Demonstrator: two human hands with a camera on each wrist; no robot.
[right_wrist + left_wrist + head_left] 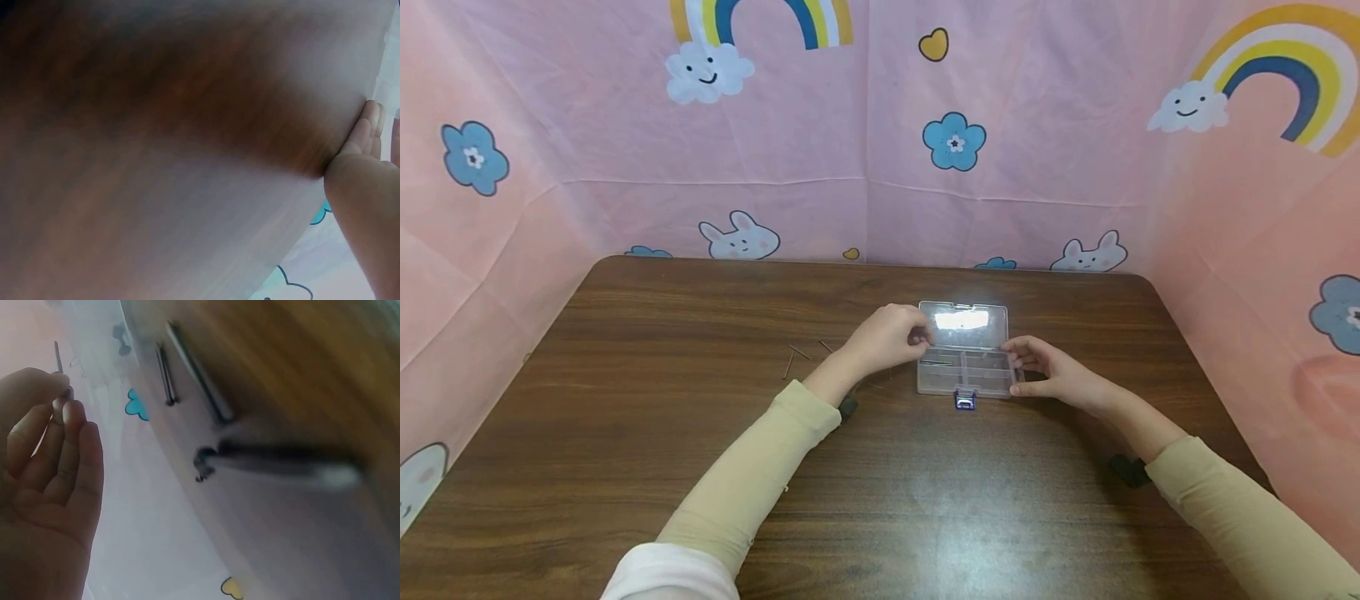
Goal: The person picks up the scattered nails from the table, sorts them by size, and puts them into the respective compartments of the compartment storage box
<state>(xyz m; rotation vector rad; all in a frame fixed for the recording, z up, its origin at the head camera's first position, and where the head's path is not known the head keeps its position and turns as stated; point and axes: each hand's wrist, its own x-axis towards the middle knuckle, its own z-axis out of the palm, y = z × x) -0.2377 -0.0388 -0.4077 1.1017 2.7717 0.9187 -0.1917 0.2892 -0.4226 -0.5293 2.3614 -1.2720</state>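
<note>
A clear plastic compartment box point(987, 372) stands on the table with its lid point(985, 332) swung back. A blue-purple latch point(965, 400) hangs at its front. Thin nails point(937, 362) lie in a left compartment. My left hand point(886, 339) is over the box's left end; in the left wrist view its thumb and fingertips pinch a nail point(58, 357), point upward. With the thumb at the front corner and fingers at the hinge side, my right hand point(1048, 372) grips the box's right end. In the right wrist view that hand point(365, 162) shows only at the right edge.
Several loose nails point(799, 352) lie on the brown wooden table point(685, 333) left of the box, partly behind the left forearm. Larger nails point(197, 375) show close up in the left wrist view. A printed pink cloth point(820, 133) surrounds the table's back and sides.
</note>
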